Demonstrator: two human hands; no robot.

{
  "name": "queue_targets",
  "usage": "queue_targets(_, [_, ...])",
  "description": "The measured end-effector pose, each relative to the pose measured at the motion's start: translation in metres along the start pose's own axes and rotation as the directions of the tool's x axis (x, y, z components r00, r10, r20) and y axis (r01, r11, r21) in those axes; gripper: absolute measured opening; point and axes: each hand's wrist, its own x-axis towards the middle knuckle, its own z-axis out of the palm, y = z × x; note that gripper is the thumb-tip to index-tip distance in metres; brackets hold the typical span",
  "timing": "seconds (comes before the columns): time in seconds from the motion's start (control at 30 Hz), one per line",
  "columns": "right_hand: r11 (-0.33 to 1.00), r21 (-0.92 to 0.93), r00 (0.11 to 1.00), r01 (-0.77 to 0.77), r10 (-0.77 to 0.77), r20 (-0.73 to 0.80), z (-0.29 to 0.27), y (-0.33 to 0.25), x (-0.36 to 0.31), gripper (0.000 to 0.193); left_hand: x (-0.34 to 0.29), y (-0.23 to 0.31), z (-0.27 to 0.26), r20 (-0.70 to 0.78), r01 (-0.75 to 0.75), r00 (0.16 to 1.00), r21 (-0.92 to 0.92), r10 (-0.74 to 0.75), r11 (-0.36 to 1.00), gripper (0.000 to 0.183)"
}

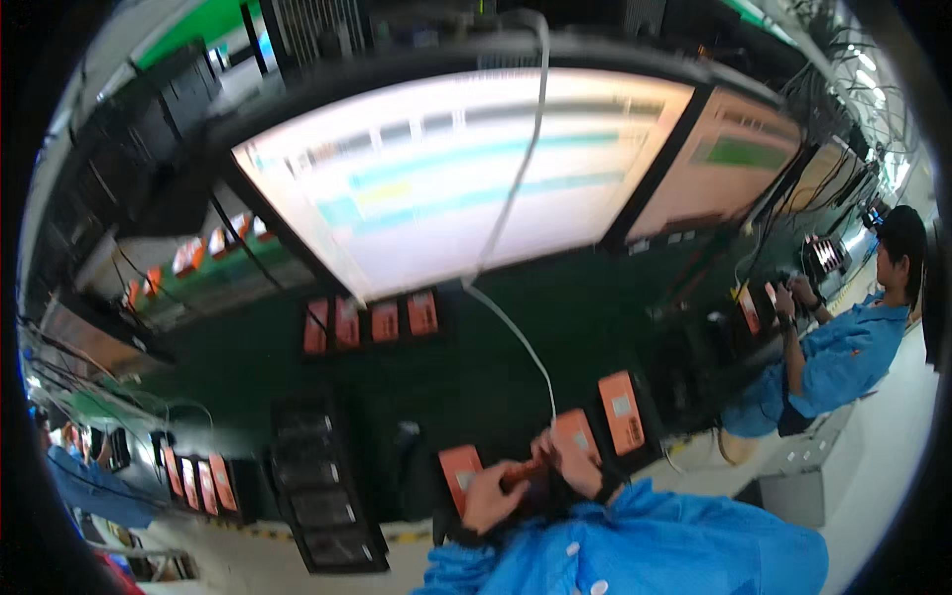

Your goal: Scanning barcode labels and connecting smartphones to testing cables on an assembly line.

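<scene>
Close in front of me, my left hand [492, 500] is closed round a flat orange-faced device [526, 474], seen nearly edge on and partly hidden by the fingers. My right hand [573, 466] is at the device's other end, fingers pinched where a thin white cable [524, 342] comes down to them. Blur hides whether the cable's tip is in the device. Similar orange-faced flat pieces lie around the hands: one [457, 464] beside the left hand, another [577, 430] just beyond the right hand, and a third [622, 412] further right on a black tray.
A large lit monitor [446, 178] stands across the dark green bench [516, 327], with a second screen [719, 164] at its right. Several orange pieces [385, 322] lie in a row below it. A black compartment tray [327, 486] lies left. A co-worker [843, 347] sits at right.
</scene>
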Motion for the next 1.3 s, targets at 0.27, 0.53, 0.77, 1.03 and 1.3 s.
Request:
queue_targets(0.27, [0.916, -0.397, 0.995, -0.055, 0.084, 0.056, 0.026, -0.073, 0.0, 0.019, -0.001, 0.003, 0.022, -0.151, 0.067, 0.987, 0.033, -0.061, 0.997, 0.023])
queue_targets(0.53, [0.608, -0.736, 0.934, 0.297, -0.026, 0.356, 0.03, -0.107, 0.003, 0.016, -0.007, 0.014, 0.022, -0.142, 0.025, 0.99, 0.05, -0.018, 0.998, 0.022])
queue_targets(0.77, [0.625, -0.71, 0.945, 0.324, -0.178, 0.274, 0.012, -0.076, 0.006, 0.029, 0.013, -0.008, 0.009, -0.098, -0.017, 0.995, 0.169, 0.033, 0.985, 0.025])
queue_targets(1.03, [0.266, -0.853, 0.513, -0.449, -0.705, -0.489, -0.109, -0.032, 0.053, 0.044, 0.034, 0.002, 0.036, -0.54, 0.009, 0.84, 0.12, 0.058, 0.993, 0.05])
queue_targets(1.3, [0.162, -0.921, 0.808, -0.354, -0.442, -0.388, -0.139, -0.037, 0.092, 0.017, 0.023, -0.025, 0.075, -0.219, -0.022, 0.96, 0.557, 0.173, 0.83, 0.042])
